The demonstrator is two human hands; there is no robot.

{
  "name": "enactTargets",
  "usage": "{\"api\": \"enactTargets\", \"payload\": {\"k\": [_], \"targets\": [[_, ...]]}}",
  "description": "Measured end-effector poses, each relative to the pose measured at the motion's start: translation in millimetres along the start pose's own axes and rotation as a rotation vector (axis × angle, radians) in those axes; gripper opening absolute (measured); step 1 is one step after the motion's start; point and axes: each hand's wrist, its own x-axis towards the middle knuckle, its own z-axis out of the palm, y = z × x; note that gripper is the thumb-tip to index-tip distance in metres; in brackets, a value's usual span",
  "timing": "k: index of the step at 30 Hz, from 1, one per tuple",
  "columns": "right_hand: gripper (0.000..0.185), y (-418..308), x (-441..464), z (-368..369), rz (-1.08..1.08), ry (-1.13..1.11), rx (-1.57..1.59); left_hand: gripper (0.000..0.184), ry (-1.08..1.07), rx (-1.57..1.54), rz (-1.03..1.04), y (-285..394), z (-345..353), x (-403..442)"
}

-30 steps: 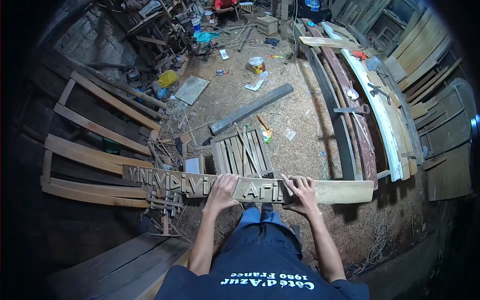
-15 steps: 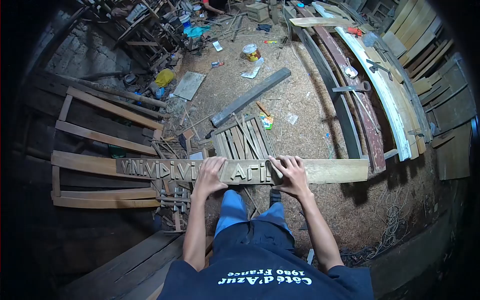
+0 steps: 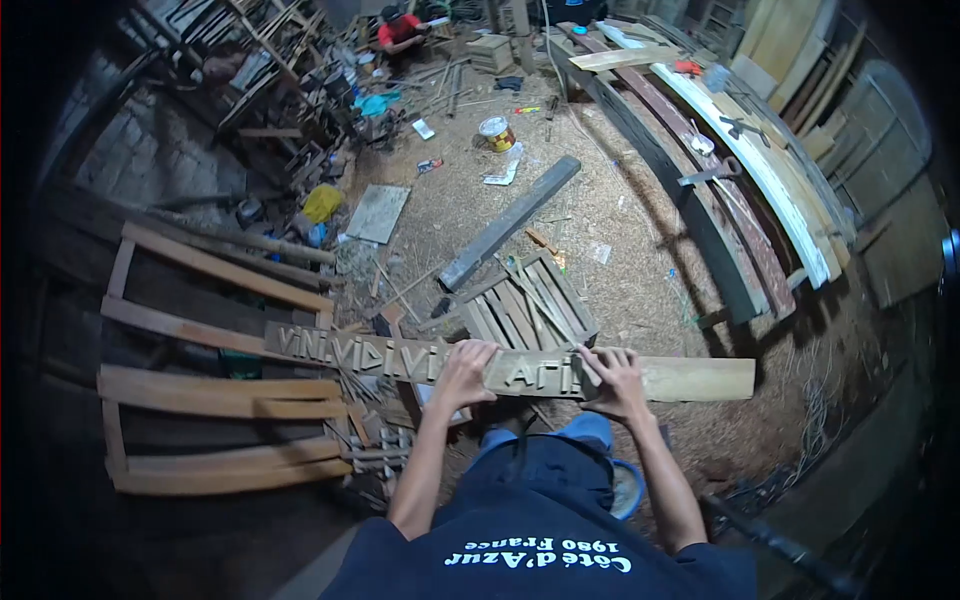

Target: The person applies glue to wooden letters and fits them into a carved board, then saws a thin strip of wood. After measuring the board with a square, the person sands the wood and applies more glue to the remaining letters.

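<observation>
A long wooden board (image 3: 700, 379) with raised carved letters lies across the view in front of my body, its right end bare and pale. My left hand (image 3: 464, 376) grips the board near its middle, thumb along the near edge and fingers over the top, hiding some letters. Further right, my right hand (image 3: 614, 382) grips it in the same way beside the last letters. The visible lettering reads roughly "VINI.VIDI.VI" to the left and "ARI" between my hands. Below the board are a slatted wooden piece (image 3: 530, 305) and my legs.
Wooden frames (image 3: 220, 392) stand at left under the board's end. A dark beam (image 3: 510, 222) lies on the shavings-covered floor, near a paint bucket (image 3: 496, 134). Long planks with a handsaw (image 3: 712, 172) lie at right. A person in red (image 3: 400, 32) crouches at the back.
The board and both hands sit lower and further right in view, the board now slightly tilted. The view has shifted, showing more of the person in red and a blue-rimmed bucket by my legs.
</observation>
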Motion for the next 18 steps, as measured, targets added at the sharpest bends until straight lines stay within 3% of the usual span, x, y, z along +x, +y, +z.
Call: {"api": "enactTargets", "payload": {"k": [5,9,18], "targets": [[0.107,-90,8,34,0.081,0.078,-0.087,0.096,-0.012,-0.081,0.060,-71,-13,-35],[0.112,-154,13,47,0.129,0.155,-0.190,0.094,0.022,-0.068,0.147,-106,-39,-59],[0.115,-154,15,56,0.170,0.120,-0.175,0.094,-0.018,-0.066,0.161,-117,-29,-55]]}}
